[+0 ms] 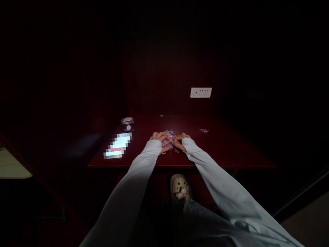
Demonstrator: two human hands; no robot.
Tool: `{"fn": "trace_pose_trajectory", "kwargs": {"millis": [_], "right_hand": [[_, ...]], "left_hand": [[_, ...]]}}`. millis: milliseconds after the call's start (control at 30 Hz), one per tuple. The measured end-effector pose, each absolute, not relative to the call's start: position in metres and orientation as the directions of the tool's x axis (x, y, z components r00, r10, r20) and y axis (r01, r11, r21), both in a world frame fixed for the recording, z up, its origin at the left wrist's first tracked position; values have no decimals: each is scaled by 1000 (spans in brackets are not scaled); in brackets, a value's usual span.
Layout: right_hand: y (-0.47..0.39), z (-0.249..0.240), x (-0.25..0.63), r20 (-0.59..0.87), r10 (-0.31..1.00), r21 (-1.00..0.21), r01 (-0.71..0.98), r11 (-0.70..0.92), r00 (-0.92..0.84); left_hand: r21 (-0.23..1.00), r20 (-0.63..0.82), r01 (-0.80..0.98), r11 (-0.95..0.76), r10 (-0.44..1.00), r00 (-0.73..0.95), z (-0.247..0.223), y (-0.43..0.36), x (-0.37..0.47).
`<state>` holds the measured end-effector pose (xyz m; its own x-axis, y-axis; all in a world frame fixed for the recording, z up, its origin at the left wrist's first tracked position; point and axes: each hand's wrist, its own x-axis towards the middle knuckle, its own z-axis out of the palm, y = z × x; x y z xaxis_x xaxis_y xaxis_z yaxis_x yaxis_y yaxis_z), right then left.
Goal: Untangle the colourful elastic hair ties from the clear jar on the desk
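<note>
A loose pile of small, mostly purple elastic bands, with a few yellow and green ones, lies on the dark red tabletop. My left hand curls over the pile from the left. My right hand is at its right side, fingers bent inward. The fingertips of both hands come together over the bands and look pinched. What is between them is too small and dim to make out.
A lit, blurred-out screen lies at the left, with a clear round container behind it. A few purple bands lie apart on the right, and a small green ring farther back. A white socket plate is on the wall.
</note>
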<state>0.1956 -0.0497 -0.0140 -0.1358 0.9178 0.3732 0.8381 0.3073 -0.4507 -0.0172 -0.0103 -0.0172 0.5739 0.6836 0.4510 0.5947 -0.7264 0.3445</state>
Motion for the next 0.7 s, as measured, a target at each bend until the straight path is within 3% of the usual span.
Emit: {"fn": "trace_pose_trajectory", "kwargs": {"millis": [233,700], "right_hand": [[-51,-10,198,428,904,-635,720,279,27],[-48,-8,199,473,880,-673,655,342,27]], "left_hand": [[349,450,633,-692,716,534,-19,-10,-12],[342,534,629,-698,695,481,-16,-17,-7]]}}
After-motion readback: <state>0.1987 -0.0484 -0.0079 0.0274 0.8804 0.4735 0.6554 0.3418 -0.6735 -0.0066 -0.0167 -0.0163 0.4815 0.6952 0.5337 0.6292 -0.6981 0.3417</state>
